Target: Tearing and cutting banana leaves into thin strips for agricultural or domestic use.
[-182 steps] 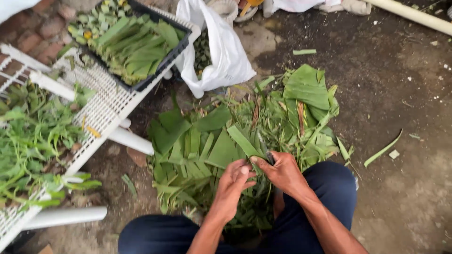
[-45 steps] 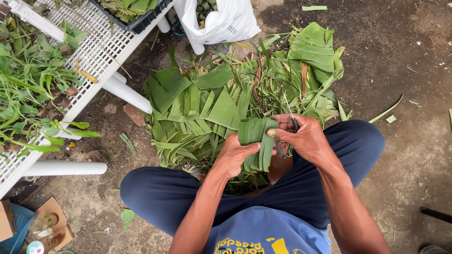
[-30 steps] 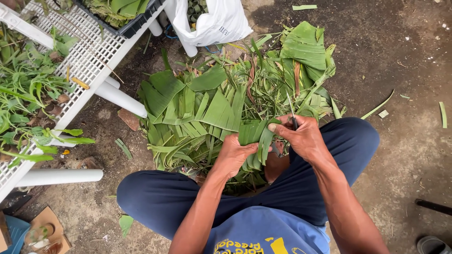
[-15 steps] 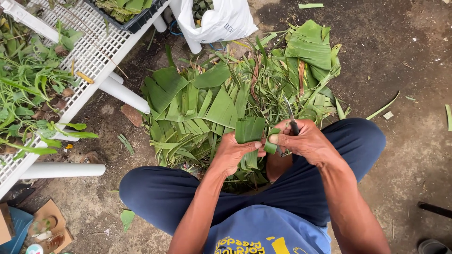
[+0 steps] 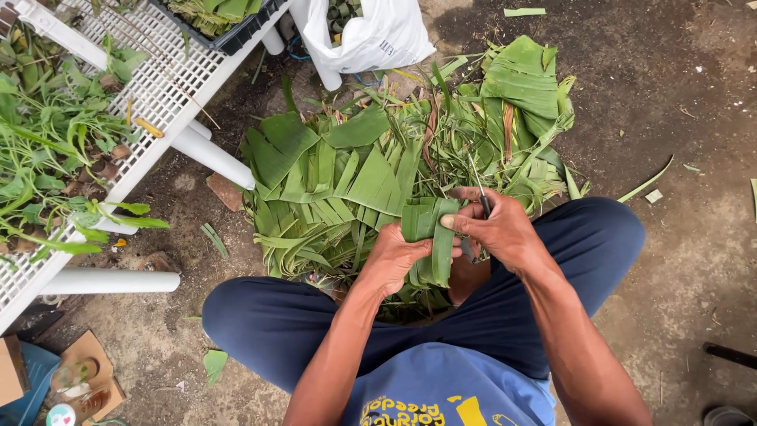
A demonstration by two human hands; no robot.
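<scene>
The left hand (image 5: 392, 256) is closed around a folded stack of green leaf strips (image 5: 430, 237), gripping it from the near left side so the strips hang down past the fingers. The right hand (image 5: 501, 230) pinches the top right edge of the same stack with its thumb and fingertips, and it also holds a thin dark blade (image 5: 479, 193) that sticks up and away from the knuckles. Both hands sit just above the person's lap, between the dark blue trouser knees (image 5: 607, 237).

Just beyond the hands, a big heap of cut banana leaves (image 5: 339, 173) is spread on the dirt floor (image 5: 678, 102), with broader folded pieces toward the far right. A loose leaf strip (image 5: 646, 183) lies apart on the right. At the far edge stands a white plastic bag (image 5: 371, 35) with green rolls inside. To the left runs a white slatted rack (image 5: 158, 95) on white pipe legs, carrying leafy plants (image 5: 43, 158) and a dark tray of leaves (image 5: 221, 16). Scraps of cardboard (image 5: 83, 379) lie at the near left.
</scene>
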